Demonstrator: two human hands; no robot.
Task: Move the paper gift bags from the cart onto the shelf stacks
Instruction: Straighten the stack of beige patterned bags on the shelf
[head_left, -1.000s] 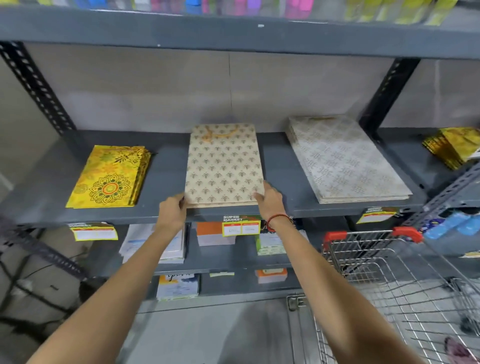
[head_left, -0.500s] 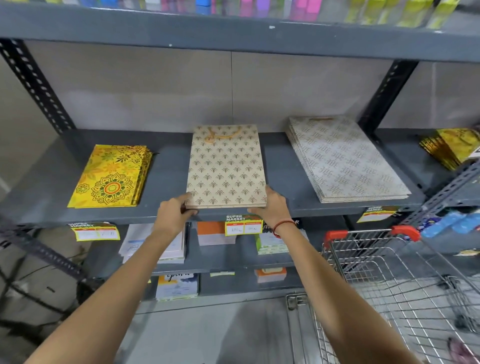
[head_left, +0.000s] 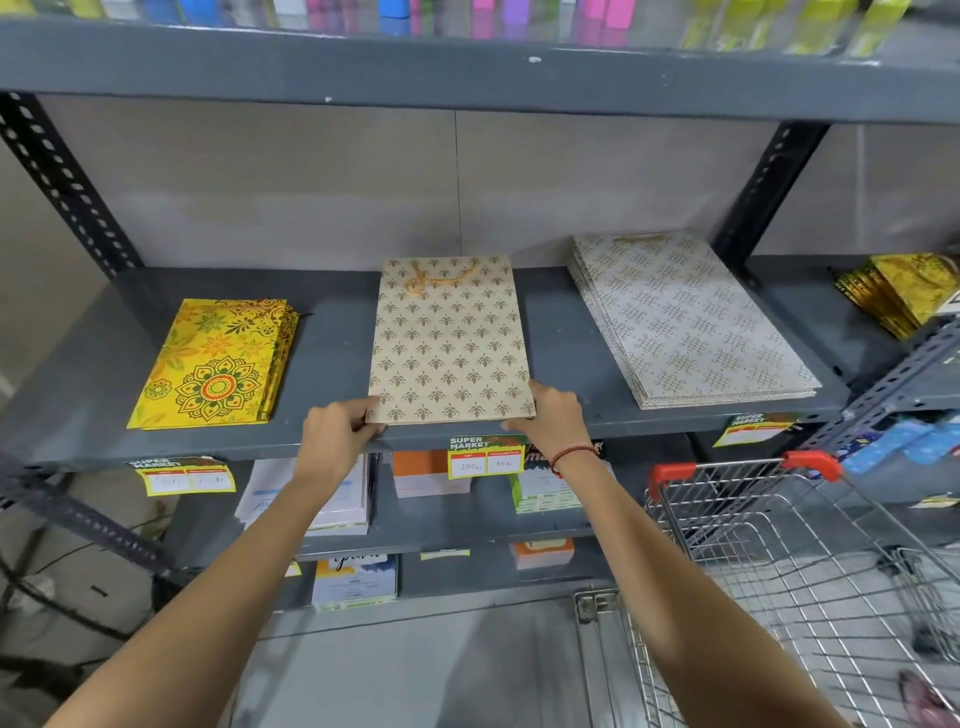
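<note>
beige bag stack: sitting flat on the middle shelf (head_left: 332, 358), between the yellow mandala bags (head_left: 218, 364) and the wide grey-patterned stack (head_left: 685, 322). The beige stack (head_left: 449, 338) has its near edge right at the shelf lip, handle end toward the back wall.

left hand: the left hand (head_left: 337, 436) has fingers curled onto the near-left corner, thumb looks tucked under the edge, so kinda pinching that corner.

right hand: the right hand (head_left: 550, 415) is pressed against the near-right corner, fingers together.

why both corners: my guess is it's squaring the pile up so it sits straight and doesn't hang off the lip.

why flat: folded paper bags stack neat this way, pattern up so you can tell the designs apart.

cart: the wire cart (head_left: 779, 551) is parked low right, and the bit of basket I can see has no bags in it. The rest is cut off.

lower shelves: other paper goods, too blurry to name.
</note>
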